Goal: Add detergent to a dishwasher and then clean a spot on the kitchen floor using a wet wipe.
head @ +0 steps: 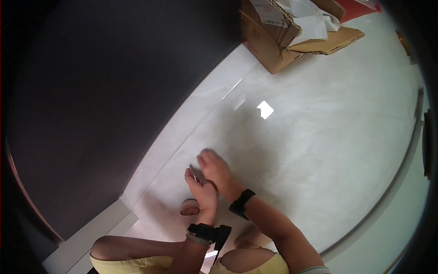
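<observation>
My left hand [202, 192] is loosely curled over the pale floor [318, 137], palm side partly turned up. Just beyond it, my right hand [216, 170] hangs with bent fingers that look blurred. The two hands are close together, the right wrist side near the left palm. A small dark patch shows between the fingertips; whether it is an object or a shadow I cannot tell. Black straps with dark modules circle both wrists, the left wristband [205, 233] and the right wristband [242, 204]. Below my left hand, part of a foot in a sandal [190, 207] shows.
A large dark panel [102, 102] fills the left side, with a white baseboard strip [147, 171] along its foot. An open cardboard box [263, 51] holding white wrapping stands at the top, beside a red item [359, 12]. A bright reflection lies on the glossy floor.
</observation>
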Demonstrator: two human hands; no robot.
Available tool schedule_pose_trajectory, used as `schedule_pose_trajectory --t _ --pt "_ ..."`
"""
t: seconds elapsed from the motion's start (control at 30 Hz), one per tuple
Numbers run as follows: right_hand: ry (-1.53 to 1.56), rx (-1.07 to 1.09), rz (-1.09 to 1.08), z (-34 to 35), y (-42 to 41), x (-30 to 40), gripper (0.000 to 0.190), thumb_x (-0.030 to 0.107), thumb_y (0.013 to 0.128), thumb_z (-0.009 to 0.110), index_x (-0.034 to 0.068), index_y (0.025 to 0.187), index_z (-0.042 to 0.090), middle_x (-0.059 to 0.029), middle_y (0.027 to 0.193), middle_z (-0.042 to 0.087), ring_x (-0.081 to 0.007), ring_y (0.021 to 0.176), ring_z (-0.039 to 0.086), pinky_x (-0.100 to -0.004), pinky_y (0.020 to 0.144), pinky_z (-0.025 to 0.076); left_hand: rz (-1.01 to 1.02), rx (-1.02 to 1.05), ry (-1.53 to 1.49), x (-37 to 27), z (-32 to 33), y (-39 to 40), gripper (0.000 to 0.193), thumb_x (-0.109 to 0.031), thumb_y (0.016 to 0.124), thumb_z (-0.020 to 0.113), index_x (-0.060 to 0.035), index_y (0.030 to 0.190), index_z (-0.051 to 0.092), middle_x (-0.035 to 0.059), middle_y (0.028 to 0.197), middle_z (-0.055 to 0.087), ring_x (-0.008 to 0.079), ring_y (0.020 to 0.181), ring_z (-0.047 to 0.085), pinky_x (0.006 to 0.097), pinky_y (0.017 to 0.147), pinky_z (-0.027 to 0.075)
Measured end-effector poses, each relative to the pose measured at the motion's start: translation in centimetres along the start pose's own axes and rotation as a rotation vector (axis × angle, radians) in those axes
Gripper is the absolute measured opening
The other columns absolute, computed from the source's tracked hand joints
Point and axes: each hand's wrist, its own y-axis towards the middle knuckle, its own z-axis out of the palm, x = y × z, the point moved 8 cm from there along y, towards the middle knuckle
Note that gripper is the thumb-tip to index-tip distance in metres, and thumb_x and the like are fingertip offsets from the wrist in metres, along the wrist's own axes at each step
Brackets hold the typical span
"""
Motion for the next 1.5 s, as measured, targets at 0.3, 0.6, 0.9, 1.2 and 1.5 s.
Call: schedule_pose_trajectory --t 0.3,0.6,0.9,1.2,1.5 --pt "0.073 -0.045 -0.043 0.3 4.6 -0.5 0.008 0.007 0.069 0.054 0.001 0.074 0.057 -0.0094 0.086 0.052 -0.0261 0.085 0.052 -0.0348 0.074 0.046 0.007 -0.069 0.005 0.8 -1.8 1.3 0.046 0.008 0.083 0.037 0.0022 0.128 0.032 0.0187 0.136 0.035 0.0259 0.129 0.033 0.0339 0.104 0.027" --pt "0.066 0.145 -0.012 1.5 3.2 0.0 0.011 0.007 0.069 0.054 0.001 0.076 0.059 -0.0110 0.086 0.054 -0.0266 0.086 0.052 -0.0358 0.076 0.046 0.057 -0.045 -0.034 0.1 -1.9 2.0 0.050 0.012 0.080 0.035 -0.0003 0.128 0.034 0.0153 0.134 0.038 0.0248 0.128 0.035 0.0332 0.102 0.029" --pt "0.182 -0.047 0.005 -1.2 5.2 -3.3 0.012 0.005 0.072 0.053 0.000 0.080 0.060 -0.0145 0.089 0.058 -0.0299 0.085 0.056 -0.0370 0.080 0.047 0.235 0.133 -0.034 -3.6 1.7 1.0 0.056 0.014 0.077 0.039 0.0012 0.131 0.031 0.0162 0.130 0.041 0.0257 0.121 0.041 0.0330 0.101 0.032" --pt "-0.144 -0.577 0.465 -24.8 2.7 -25.8 0.009 0.000 0.068 0.059 -0.002 0.076 0.064 -0.0171 0.087 0.056 -0.0331 0.087 0.053 -0.0394 0.076 0.045 0.547 0.560 0.180 -13.1 10.4 -2.0 0.058 0.018 0.074 0.035 0.0031 0.131 0.032 0.0190 0.133 0.039 0.0308 0.126 0.037 0.0380 0.106 0.029" --pt "-0.265 -0.887 0.769 -32.8 -5.5 -28.8 0.007 0.005 0.077 0.056 -0.002 0.078 0.059 -0.0184 0.084 0.055 -0.0358 0.081 0.053 -0.0423 0.073 0.044 0.533 0.718 0.168 -15.3 12.2 -3.9 0.051 0.013 0.078 0.037 0.0036 0.128 0.036 0.0186 0.131 0.041 0.0301 0.125 0.039 0.0378 0.105 0.030"
